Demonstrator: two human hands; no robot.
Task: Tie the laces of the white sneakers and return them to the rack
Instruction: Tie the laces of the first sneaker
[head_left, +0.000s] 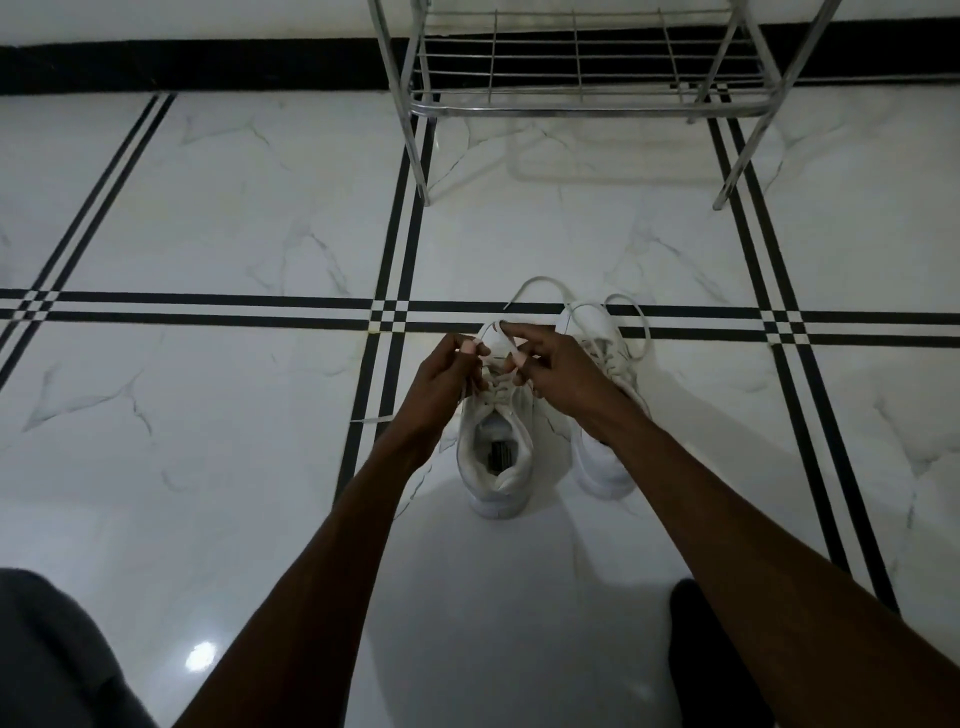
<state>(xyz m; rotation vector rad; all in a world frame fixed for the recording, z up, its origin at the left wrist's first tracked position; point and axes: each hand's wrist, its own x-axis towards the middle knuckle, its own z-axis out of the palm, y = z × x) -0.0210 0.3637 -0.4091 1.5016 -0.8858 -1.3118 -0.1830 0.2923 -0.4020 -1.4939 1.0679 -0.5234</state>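
Two white sneakers stand side by side on the floor, toes pointing away from me. The left sneaker (496, 457) sits right below my hands, its opening facing me. My left hand (447, 374) pinches one lace end above its tongue. My right hand (556, 364) pinches the other lace, which loops out past the toe (535, 283). The right sneaker (605, 395) is partly hidden by my right forearm; its laces (641, 322) lie loose around its toe. One more loose lace end (371, 419) lies flat on the floor to the left.
A metal wire shoe rack (576, 106) stands straight ahead against the wall, its lowest shelf bare. The floor is glossy white marble tile (208, 208) with black stripes. My knees show dark at the bottom left (57, 660) and bottom right (711, 654).
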